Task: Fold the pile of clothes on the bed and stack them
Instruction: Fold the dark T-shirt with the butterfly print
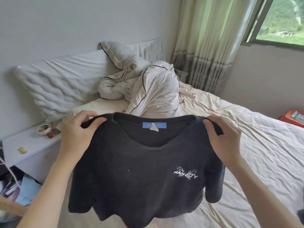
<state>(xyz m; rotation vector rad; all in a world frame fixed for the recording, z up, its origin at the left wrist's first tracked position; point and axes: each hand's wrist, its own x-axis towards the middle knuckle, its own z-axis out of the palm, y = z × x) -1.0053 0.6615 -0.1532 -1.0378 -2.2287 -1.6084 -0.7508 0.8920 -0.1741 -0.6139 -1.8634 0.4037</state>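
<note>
A black T-shirt (139, 175) with a blue neck label and a small white chest print hangs in the air in front of me, front side facing me. My left hand (79, 130) pinches its left shoulder and my right hand (222, 137) pinches its right shoulder. The shirt's hem droops over the bed (256, 145), hiding what lies beneath it. No other clothes of the pile show.
A crumpled white duvet with black piping (148, 89) and a white pillow (62, 83) lie at the bed's head. A white bedside table (29, 145) with a small bowl stands at left. Curtains (210, 46) and a window are at right; an orange box (292, 117) sits at the far right.
</note>
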